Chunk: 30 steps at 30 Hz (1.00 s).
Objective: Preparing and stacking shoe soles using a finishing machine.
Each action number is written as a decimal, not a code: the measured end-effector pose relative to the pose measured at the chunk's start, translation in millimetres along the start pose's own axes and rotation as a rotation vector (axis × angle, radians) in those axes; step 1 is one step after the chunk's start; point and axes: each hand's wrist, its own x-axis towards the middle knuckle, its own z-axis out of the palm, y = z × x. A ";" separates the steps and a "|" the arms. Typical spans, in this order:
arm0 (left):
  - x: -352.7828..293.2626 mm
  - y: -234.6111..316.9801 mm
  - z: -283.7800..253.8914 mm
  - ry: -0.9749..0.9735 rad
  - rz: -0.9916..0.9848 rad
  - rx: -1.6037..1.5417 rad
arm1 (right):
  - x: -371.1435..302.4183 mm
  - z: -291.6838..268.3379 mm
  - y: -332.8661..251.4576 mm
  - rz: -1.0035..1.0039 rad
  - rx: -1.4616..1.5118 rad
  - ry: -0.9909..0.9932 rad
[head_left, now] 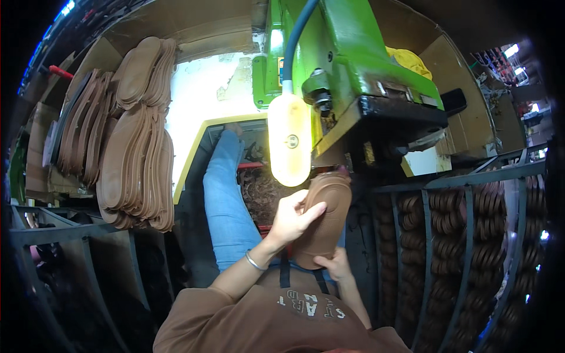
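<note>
A brown shoe sole (329, 220) is held between my two hands in front of the green machine (368, 59). My left hand (291, 217) grips its left side, thumb lying across the upper face and the fingers partly hidden. At the near end, my right hand (337, 265) closes on the edge with its thumb on top. The sole's far end reaches up under the machine's dark working head (391, 115); whether it touches there I cannot tell. A glowing yellow lamp (289, 141) hangs just beyond my left hand.
Stacked brown soles (134, 167) stand on the white tabletop (194, 97) at left. Cardboard (203, 29) walls the table's back. Brown scraps (268, 197) lie in the opening below the lamp. Metal racks flank me; the right rack (465, 188) holds many soles. A yellow cloth (410, 62) lies behind the machine.
</note>
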 end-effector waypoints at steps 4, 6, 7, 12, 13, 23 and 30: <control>18.5 32.4 7.1 -0.025 0.123 0.481 | 6.3 43.7 -10.9 -0.049 -0.086 -0.027; 21.0 49.0 6.5 -0.015 0.190 0.344 | 13.5 52.3 -22.6 0.022 -0.040 -0.119; 20.3 44.3 4.3 -0.015 0.193 0.347 | 12.5 53.2 -24.7 0.019 -0.039 -0.122; 3.1 28.0 -2.5 0.115 0.141 0.183 | -13.5 17.2 -28.2 -0.013 -0.119 -0.104; 0.5 27.0 -4.7 0.116 0.117 0.195 | -17.0 6.1 -32.4 0.003 -0.110 -0.077; 10.9 22.3 -1.9 0.005 0.217 0.074 | 22.2 -56.6 -153.9 -0.555 0.147 0.378; 12.3 32.4 -21.3 0.023 0.362 0.290 | 91.4 -45.8 -219.8 -0.521 0.215 0.140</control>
